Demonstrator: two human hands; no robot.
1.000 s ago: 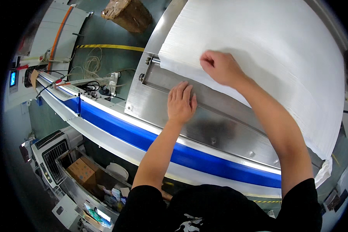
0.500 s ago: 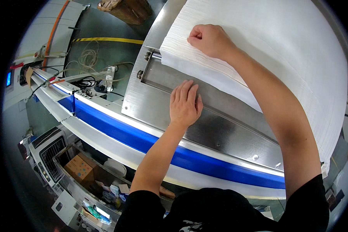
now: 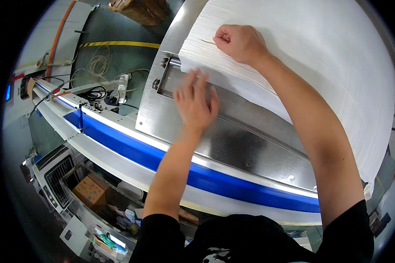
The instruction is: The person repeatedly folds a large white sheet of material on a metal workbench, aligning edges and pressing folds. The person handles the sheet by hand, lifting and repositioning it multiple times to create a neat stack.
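Left hand (image 3: 195,100) (blurred) has fingers apart over near metal table (image 3: 232,142); right hand (image 3: 242,44) has fingers curled together at far white sheets (image 3: 320,52).

The dark green-grey floor (image 3: 114,30) carries a yellow-and-black strip of tape (image 3: 120,44), with a brown bundle (image 3: 140,9) beyond it. Nearer, a coil of pale cable (image 3: 98,63) lies beside a white panel (image 3: 59,33) crossed by an orange strip (image 3: 60,35). At lower left, a white appliance (image 3: 57,177) with a dark grille stands next to a grey bin (image 3: 85,211) holding a cardboard box (image 3: 90,190). Light glints off the metal counter (image 3: 232,149).
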